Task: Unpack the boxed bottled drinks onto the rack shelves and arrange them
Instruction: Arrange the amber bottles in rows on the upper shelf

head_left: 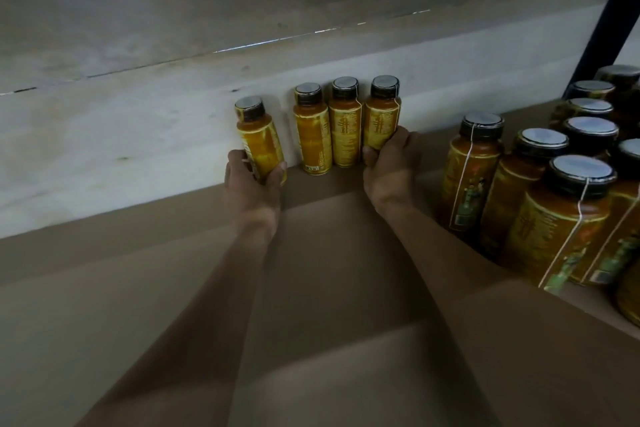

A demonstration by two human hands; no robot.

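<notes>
Gripping a leaning bottle (259,140) low on its body with the left hand (251,180), fingers curling round the left side and thumb pressing against the right side, held close together rather than spread. Tilting its black cap leftward, near the pale wall (121,121) at the back of the brown shelf (138,288). Hiding its base behind the hand, so not showing whether it is touching the shelf. Clasping an end bottle (382,116) with the right hand (389,166), thumb lying on the lower left edge and fingers wrapping round the right side and behind. Holding it upright against the wall, touching a second bottle (345,126), which is just beside a third bottle (311,130). Forming a row of 3 that way, with a gap between the row and the leaning bottle. Sharing the shelf with a packed group of bottles (557,211) on the right, well apart from the row, all showing orange contents, black caps and printed labels. Working beside a black rack post (604,10) slanting across the upper right corner.
</notes>
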